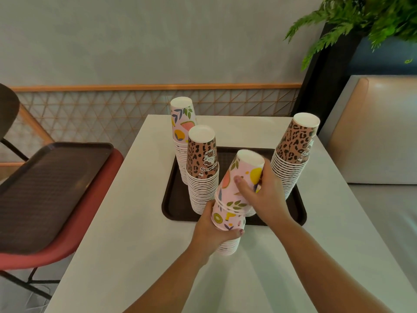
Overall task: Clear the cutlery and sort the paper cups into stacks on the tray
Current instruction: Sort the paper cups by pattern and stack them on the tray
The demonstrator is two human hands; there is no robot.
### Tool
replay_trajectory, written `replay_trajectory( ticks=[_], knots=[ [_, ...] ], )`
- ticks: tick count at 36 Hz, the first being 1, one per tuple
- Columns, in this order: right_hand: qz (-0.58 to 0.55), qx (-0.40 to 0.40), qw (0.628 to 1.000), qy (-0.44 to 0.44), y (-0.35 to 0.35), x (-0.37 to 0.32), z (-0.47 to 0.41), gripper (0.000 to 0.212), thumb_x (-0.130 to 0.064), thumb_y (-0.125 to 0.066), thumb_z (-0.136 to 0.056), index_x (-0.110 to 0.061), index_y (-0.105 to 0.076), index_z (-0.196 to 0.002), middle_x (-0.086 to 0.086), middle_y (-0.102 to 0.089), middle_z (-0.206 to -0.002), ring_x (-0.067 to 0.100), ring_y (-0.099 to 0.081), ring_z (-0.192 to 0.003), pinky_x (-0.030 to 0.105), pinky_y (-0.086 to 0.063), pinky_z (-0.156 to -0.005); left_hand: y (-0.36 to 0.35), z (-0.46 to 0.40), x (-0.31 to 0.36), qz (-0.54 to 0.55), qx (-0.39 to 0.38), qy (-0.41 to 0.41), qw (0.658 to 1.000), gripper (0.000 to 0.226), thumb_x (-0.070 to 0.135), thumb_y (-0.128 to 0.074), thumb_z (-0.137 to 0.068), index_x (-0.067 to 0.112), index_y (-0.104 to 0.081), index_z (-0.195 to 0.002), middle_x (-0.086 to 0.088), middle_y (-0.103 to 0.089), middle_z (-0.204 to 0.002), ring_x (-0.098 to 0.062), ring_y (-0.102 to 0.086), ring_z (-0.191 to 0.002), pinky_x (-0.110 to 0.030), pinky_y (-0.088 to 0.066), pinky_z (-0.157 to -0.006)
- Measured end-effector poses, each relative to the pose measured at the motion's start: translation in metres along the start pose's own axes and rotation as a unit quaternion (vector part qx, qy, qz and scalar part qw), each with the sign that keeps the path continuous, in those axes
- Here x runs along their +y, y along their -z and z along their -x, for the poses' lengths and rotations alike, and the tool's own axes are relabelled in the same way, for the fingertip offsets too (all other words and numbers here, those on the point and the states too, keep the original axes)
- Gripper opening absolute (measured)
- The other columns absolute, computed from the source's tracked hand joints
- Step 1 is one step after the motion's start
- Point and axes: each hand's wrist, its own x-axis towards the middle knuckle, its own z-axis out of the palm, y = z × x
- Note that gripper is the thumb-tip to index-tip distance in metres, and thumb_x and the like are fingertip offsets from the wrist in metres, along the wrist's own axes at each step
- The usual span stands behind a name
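Observation:
A dark brown tray [180,211] lies on the white table [135,245]. On it stand three upside-down cup stacks: a pink fruit-print stack [181,123] at the back left, a leopard-print stack [202,168] in front of it, and another leopard-print stack [293,154] on the right. My left hand [211,233] grips a lower pink fruit-print stack [225,222] near the tray's front edge. My right hand [264,195] holds a tilted pink fruit-print stack [239,177] whose rim end meets the top of the lower one. No cutlery is in view.
A second dark tray [49,188] rests on a red chair [67,245] to the left of the table. A beige padded seat [372,132] stands at the right, with a green plant [361,19] above it. A lattice wall panel runs behind the table.

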Motion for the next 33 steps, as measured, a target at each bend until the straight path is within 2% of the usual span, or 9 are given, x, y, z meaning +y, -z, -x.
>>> replay_trajectory(
  ticks=[2,5,8,12,15,19,27,30,33],
  knots=[
    [-0.017,0.037,0.999,0.009,0.007,-0.007,-0.008,0.052,-0.028,-0.071,-0.078,-0.012,-0.046,-0.121,-0.005,-0.062,-0.100,0.004,-0.061,-0.087,0.008,-0.048,-0.070,0.000,0.001,-0.004,-0.007,0.004,0.007,1.000,0.078,0.012,-0.088,-0.057,0.038,-0.043,-0.115,0.015,-0.058,-0.112,-0.006,-0.056,-0.105,-0.012,-0.045,-0.077],
    [-0.054,0.115,0.992,0.021,0.019,-0.016,-0.022,0.058,-0.041,-0.068,-0.072,-0.017,-0.045,-0.119,-0.011,-0.059,-0.098,-0.004,-0.059,-0.088,0.005,-0.046,-0.071,0.000,-0.001,-0.008,-0.022,0.004,0.019,1.000,0.080,0.015,-0.089,-0.056,0.037,-0.042,-0.117,0.012,-0.057,-0.116,-0.009,-0.054,-0.110,-0.018,-0.045,-0.085],
    [-0.051,0.160,0.985,0.034,0.027,-0.017,-0.032,0.063,-0.046,-0.063,-0.071,-0.021,-0.040,-0.124,-0.005,-0.058,-0.110,0.004,-0.058,-0.097,0.006,-0.046,-0.077,0.000,-0.001,-0.007,-0.039,-0.001,0.032,0.999,0.080,0.017,-0.087,-0.060,0.036,-0.037,-0.119,0.013,-0.052,-0.116,-0.008,-0.049,-0.110,-0.022,-0.043,-0.089],
    [-0.035,0.145,0.989,0.015,0.027,-0.003,-0.034,0.060,-0.033,-0.069,-0.078,-0.017,-0.041,-0.129,0.000,-0.057,-0.120,0.013,-0.056,-0.109,0.027,-0.050,-0.088,0.001,-0.001,-0.006,-0.049,-0.001,0.040,0.998,0.079,0.017,-0.085,-0.063,0.035,-0.035,-0.122,0.016,-0.048,-0.113,-0.005,-0.045,-0.106,-0.020,-0.040,-0.087],
    [-0.008,0.126,0.992,-0.008,0.020,0.014,-0.030,0.060,-0.019,-0.071,-0.079,-0.013,-0.040,-0.131,0.003,-0.056,-0.122,0.015,-0.054,-0.109,0.024,-0.046,-0.085,0.000,-0.002,-0.006,-0.048,-0.003,0.044,0.998,0.079,0.017,-0.085,-0.063,0.036,-0.034,-0.120,0.014,-0.049,-0.115,-0.006,-0.045,-0.107,-0.021,-0.041,-0.088],
    [0.022,0.084,0.995,-0.044,0.010,0.035,-0.022,0.063,-0.022,-0.072,-0.077,-0.014,-0.040,-0.132,0.002,-0.057,-0.123,0.016,-0.056,-0.107,0.031,-0.049,-0.085,0.001,-0.002,-0.007,-0.050,-0.002,0.049,0.998,0.079,0.016,-0.085,-0.063,0.034,-0.034,-0.122,0.014,-0.048,-0.115,-0.007,-0.045,-0.109,-0.023,-0.041,-0.090],
    [0.070,0.011,0.996,-0.059,0.003,0.057,-0.010,0.068,-0.024,-0.073,-0.077,-0.016,-0.036,-0.133,0.003,-0.051,-0.131,0.020,-0.050,-0.119,0.026,-0.043,-0.089,-0.001,-0.003,-0.010,-0.069,0.006,0.060,0.996,0.088,0.021,-0.086,-0.062,0.027,-0.035,-0.134,0.006,-0.050,-0.128,-0.015,-0.047,-0.120,-0.034,-0.045,-0.100],
    [0.130,0.079,0.988,-0.032,0.003,0.050,-0.004,0.067,-0.037,-0.066,-0.082,-0.014,-0.034,-0.137,0.005,-0.044,-0.138,0.021,-0.043,-0.126,0.028,-0.039,-0.095,-0.001,-0.002,-0.008,-0.055,0.008,0.054,0.997,0.086,0.020,-0.086,-0.061,0.030,-0.036,-0.131,0.008,-0.051,-0.125,-0.013,-0.048,-0.116,-0.028,-0.045,-0.094],
    [0.118,0.125,0.984,0.055,0.005,0.032,0.004,0.058,-0.048,-0.052,-0.085,-0.013,-0.040,-0.130,0.003,-0.049,-0.129,0.017,-0.048,-0.117,0.011,-0.036,-0.092,-0.001,-0.002,-0.005,-0.045,0.012,0.042,0.998,0.087,0.021,-0.086,-0.061,0.030,-0.037,-0.132,0.009,-0.052,-0.124,-0.012,-0.049,-0.115,-0.027,-0.045,-0.093]
  ],
)
